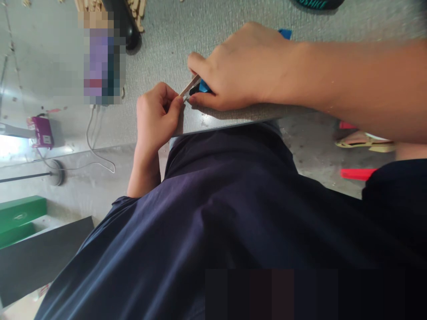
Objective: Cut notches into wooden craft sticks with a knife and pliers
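Note:
My left hand (158, 113) is closed, pinching one end of a thin wooden stick (189, 86) between thumb and finger. The stick slants up to the right, where its other end meets the curled index finger of my right hand (240, 71). That hand is wrapped around a blue-and-black utility knife (204, 86), mostly hidden by the palm and fingers. A bit of its blue end shows beyond the wrist side of the hand. The knife's dark front end lies beside the stick, close to my left fingertips. Both hands are over the table's near edge.
Wooden sticks (142, 12) lie at the upper left of the grey table (173, 49), around a black rounded object (131, 38). A pixelated purple device trails a white cable (88, 133). Farther left is a purple box (43, 132). A sandal (363, 141) shows at right.

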The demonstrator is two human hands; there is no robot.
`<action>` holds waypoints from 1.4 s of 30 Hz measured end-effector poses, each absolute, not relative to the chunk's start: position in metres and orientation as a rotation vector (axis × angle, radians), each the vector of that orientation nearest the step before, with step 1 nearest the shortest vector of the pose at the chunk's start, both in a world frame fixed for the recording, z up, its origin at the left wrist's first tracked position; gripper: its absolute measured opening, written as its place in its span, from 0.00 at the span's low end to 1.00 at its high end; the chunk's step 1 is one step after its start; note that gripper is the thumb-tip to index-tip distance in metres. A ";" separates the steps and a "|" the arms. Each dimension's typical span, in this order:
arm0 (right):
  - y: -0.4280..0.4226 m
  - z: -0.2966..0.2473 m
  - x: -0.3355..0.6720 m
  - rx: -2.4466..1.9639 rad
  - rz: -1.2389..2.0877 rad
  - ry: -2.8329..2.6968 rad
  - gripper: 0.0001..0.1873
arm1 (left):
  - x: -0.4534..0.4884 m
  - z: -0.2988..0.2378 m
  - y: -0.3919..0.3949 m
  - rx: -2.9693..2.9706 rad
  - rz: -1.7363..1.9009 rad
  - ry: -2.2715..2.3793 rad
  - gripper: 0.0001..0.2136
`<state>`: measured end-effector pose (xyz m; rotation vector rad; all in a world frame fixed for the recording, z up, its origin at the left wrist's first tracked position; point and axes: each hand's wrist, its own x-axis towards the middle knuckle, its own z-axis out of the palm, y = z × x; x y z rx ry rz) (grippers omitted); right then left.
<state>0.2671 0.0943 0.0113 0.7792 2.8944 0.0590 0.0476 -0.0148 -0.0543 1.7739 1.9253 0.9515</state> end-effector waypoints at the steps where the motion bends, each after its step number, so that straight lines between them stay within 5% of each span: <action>1: 0.094 0.011 0.267 0.780 0.065 2.890 0.44 | 0.047 -0.054 -0.015 1.778 0.952 1.923 0.14; 23: 0.092 0.007 0.267 0.895 0.052 2.923 0.45 | 0.045 -0.049 -0.015 1.786 0.929 1.889 0.19; 26: 0.095 0.008 0.268 0.904 -0.128 2.924 0.47 | 0.047 -0.046 -0.016 1.763 0.943 1.881 0.20; 31: 0.085 0.010 0.259 0.558 -0.682 2.920 0.37 | 0.050 -0.044 -0.018 1.761 0.935 1.882 0.19; 36: 0.076 0.007 0.255 0.623 -0.887 2.966 0.31 | 0.049 -0.042 -0.019 1.775 0.920 1.897 0.18; 42: 0.093 0.004 0.265 0.913 -0.420 2.993 0.33 | 0.049 -0.045 -0.017 1.773 0.991 1.853 0.18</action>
